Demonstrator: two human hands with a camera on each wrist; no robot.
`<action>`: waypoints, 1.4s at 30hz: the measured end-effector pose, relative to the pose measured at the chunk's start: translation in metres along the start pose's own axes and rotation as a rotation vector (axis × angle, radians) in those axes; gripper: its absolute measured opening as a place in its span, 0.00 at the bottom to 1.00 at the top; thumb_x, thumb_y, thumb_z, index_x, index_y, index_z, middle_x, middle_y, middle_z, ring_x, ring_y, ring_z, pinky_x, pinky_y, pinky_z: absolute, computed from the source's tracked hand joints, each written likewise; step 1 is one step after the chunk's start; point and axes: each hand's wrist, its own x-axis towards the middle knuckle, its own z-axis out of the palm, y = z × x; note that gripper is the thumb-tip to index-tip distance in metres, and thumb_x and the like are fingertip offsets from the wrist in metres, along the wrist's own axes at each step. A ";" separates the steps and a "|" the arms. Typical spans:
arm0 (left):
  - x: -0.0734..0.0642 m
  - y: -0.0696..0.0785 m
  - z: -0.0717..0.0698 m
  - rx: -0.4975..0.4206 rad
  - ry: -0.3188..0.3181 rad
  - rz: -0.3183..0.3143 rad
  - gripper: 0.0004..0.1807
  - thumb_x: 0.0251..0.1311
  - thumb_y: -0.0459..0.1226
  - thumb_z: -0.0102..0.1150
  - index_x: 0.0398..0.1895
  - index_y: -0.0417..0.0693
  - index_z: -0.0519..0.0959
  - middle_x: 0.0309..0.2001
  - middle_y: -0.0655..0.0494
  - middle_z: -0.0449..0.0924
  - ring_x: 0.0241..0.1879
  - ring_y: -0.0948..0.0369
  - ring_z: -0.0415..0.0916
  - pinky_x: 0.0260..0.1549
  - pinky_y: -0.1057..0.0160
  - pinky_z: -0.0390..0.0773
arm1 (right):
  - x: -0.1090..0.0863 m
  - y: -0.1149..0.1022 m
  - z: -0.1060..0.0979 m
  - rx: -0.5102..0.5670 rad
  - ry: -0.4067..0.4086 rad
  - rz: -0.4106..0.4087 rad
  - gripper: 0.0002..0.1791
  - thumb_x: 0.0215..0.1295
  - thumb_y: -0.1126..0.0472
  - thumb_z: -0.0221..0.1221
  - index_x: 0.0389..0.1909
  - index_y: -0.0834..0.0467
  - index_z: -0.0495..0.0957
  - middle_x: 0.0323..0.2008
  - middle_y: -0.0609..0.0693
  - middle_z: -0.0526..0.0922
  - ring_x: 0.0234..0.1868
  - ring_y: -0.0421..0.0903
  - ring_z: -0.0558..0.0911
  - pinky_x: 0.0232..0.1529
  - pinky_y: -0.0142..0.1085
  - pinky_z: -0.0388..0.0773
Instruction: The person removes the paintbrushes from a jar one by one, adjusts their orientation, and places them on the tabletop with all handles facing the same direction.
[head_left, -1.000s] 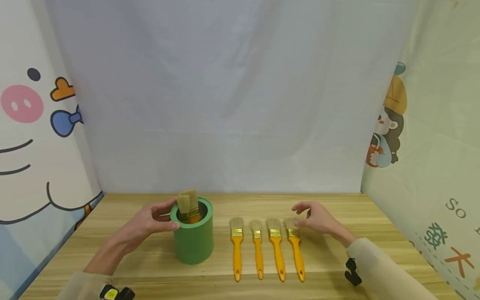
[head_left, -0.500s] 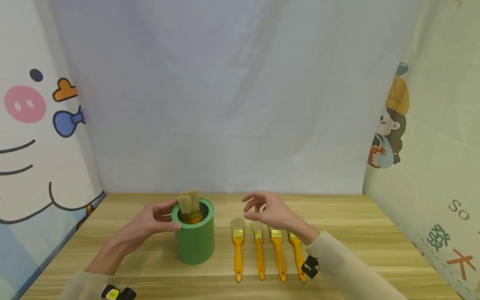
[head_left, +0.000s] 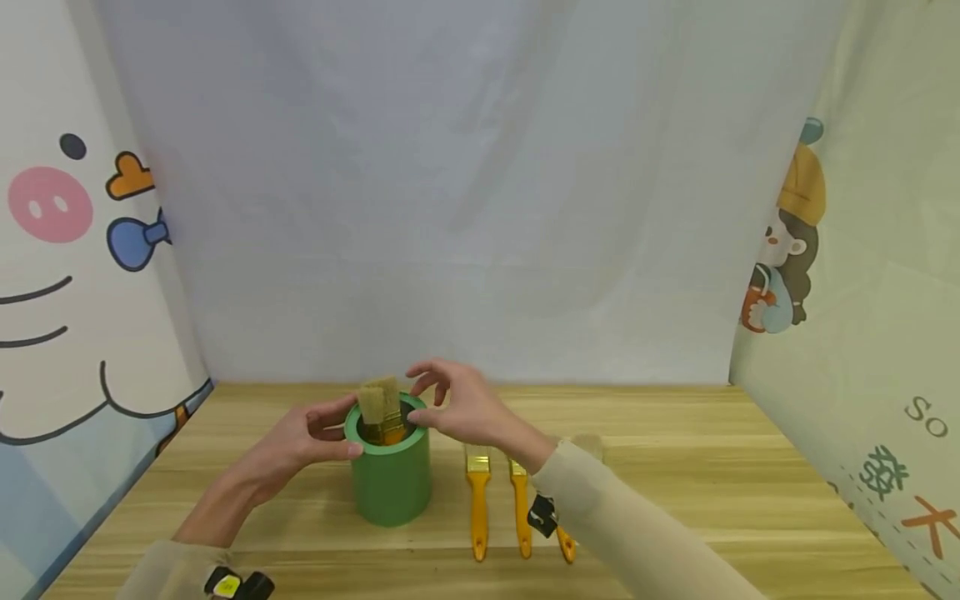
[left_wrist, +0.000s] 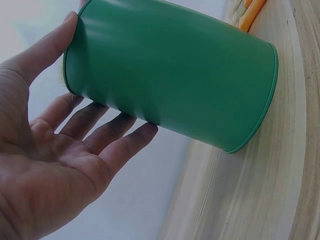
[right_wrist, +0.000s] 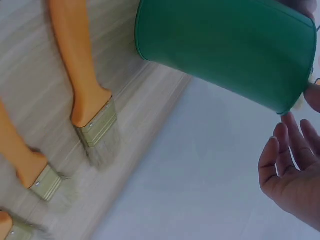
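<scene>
A green cup stands on the wooden table with two brushes in it, bristles up. My left hand holds the cup near its rim, with the thumb on one side and the fingers on the other. In the left wrist view that left hand lies against the green cup. My right hand hovers at the cup's right rim with loosely spread fingers and holds nothing. The right wrist view shows its fingers just off the cup.
Several orange-handled brushes lie side by side right of the cup, among them the leftmost brush and its neighbour; my right sleeve covers the others in part. Printed cloth walls close in the table on three sides.
My right hand has swept left from above the rightmost brush, across the row, to the cup's rim. The left hand and the cup have stayed put.
</scene>
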 end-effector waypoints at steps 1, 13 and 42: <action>0.000 0.000 0.000 -0.002 -0.003 -0.001 0.49 0.68 0.36 0.69 0.83 0.32 0.50 0.80 0.32 0.53 0.72 0.33 0.64 0.66 0.41 0.72 | 0.003 -0.001 0.002 -0.007 -0.002 0.004 0.26 0.67 0.64 0.72 0.65 0.56 0.79 0.48 0.49 0.87 0.38 0.45 0.77 0.36 0.35 0.74; -0.001 0.000 0.000 -0.013 -0.011 0.005 0.48 0.69 0.36 0.69 0.83 0.33 0.51 0.80 0.32 0.53 0.72 0.33 0.64 0.66 0.40 0.72 | 0.028 -0.011 0.016 -0.052 -0.049 0.038 0.29 0.63 0.65 0.75 0.64 0.57 0.78 0.42 0.47 0.85 0.24 0.42 0.72 0.26 0.31 0.71; 0.001 0.001 0.001 -0.006 -0.010 0.009 0.47 0.68 0.36 0.69 0.84 0.39 0.54 0.81 0.35 0.53 0.73 0.33 0.62 0.65 0.43 0.75 | 0.015 -0.004 0.013 0.002 0.052 -0.106 0.22 0.67 0.71 0.70 0.60 0.56 0.79 0.40 0.48 0.87 0.36 0.43 0.80 0.36 0.33 0.77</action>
